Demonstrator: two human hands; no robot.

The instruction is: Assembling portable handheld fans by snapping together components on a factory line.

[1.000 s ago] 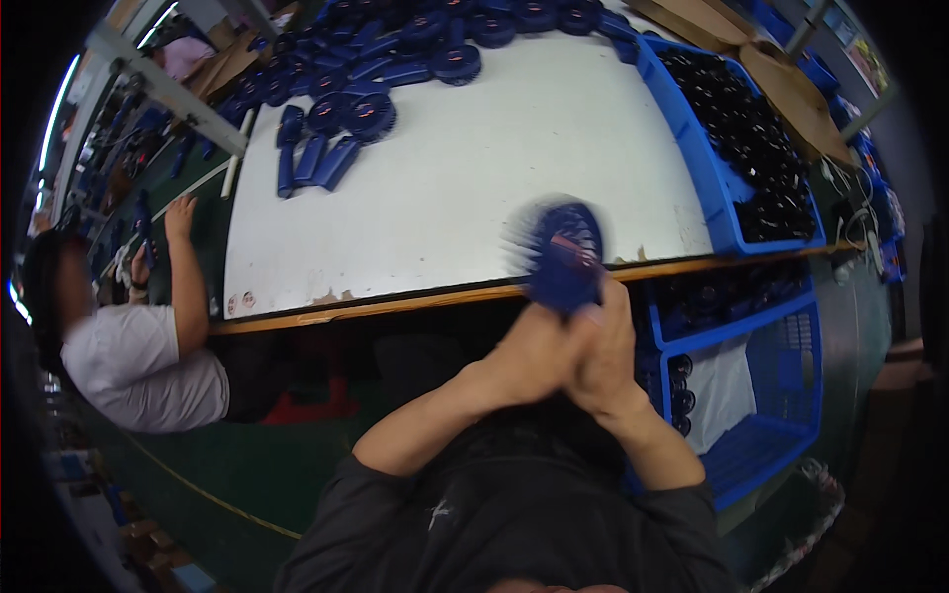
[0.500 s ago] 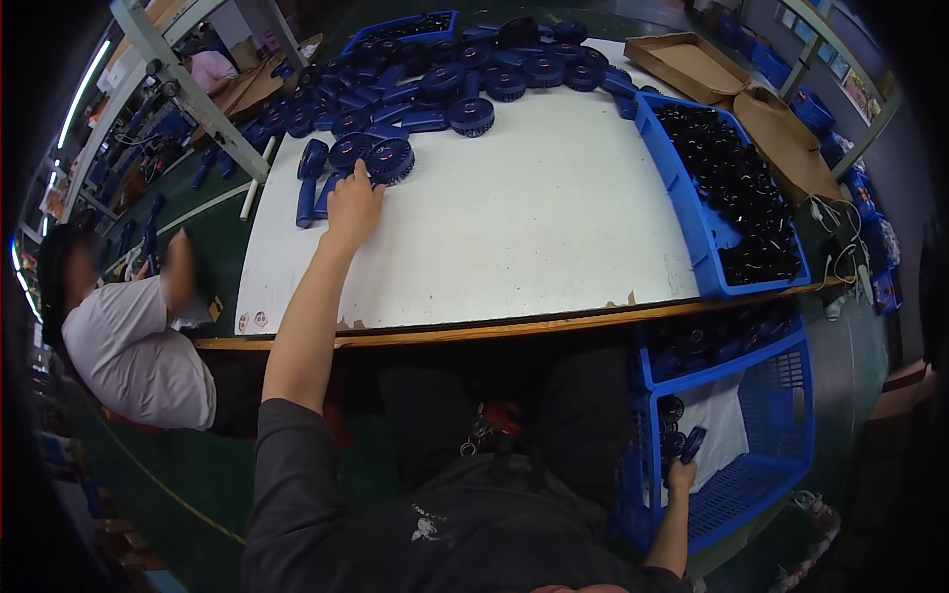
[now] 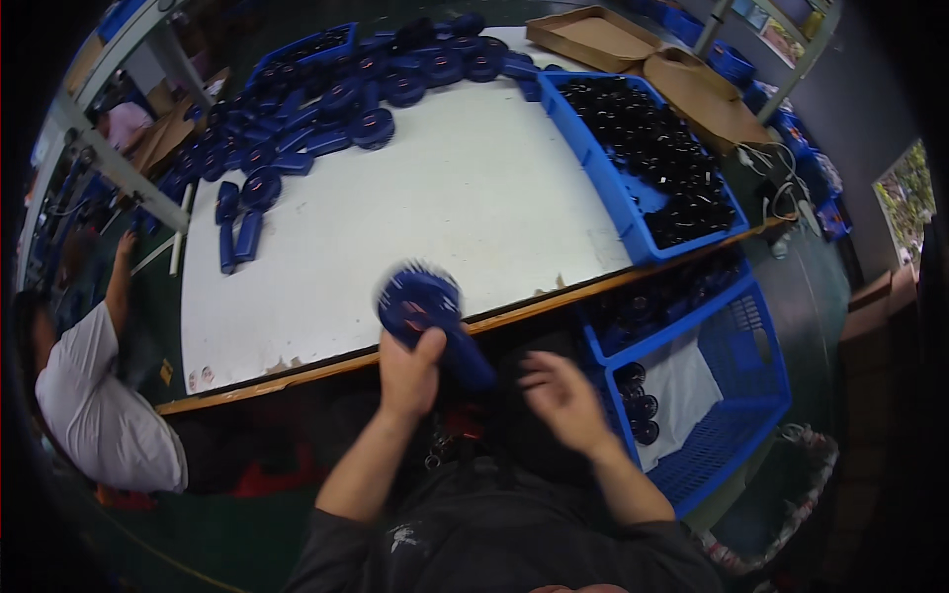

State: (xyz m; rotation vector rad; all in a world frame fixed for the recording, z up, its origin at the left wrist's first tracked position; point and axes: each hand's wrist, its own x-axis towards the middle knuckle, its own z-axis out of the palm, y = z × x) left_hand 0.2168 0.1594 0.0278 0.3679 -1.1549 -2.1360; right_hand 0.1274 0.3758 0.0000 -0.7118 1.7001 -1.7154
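Note:
My left hand (image 3: 408,374) is closed round a dark blue handheld fan (image 3: 422,299), holding it over the near edge of the white table (image 3: 474,198). The fan's round grille points up and away, and its handle slants down to the right. Just right of that handle is my right hand (image 3: 565,397), empty, its fingers apart and a little blurred. Two more fans (image 3: 245,219) lie side by side at the table's left. A heap of similar fans (image 3: 341,94) spreads along the far left side.
A blue tray (image 3: 603,188) of small black parts stands on the table's right side. Flattened cardboard trays (image 3: 593,40) lie behind it. Below the right edge, a blue crate (image 3: 727,435) holds several fans on a white sheet. At the left sits a co-worker in a light shirt (image 3: 109,405).
My left hand has lifted a fan off the table and drawn it toward me. My right hand has let go of a fan in the crate and come up beside the other. The view has shifted.

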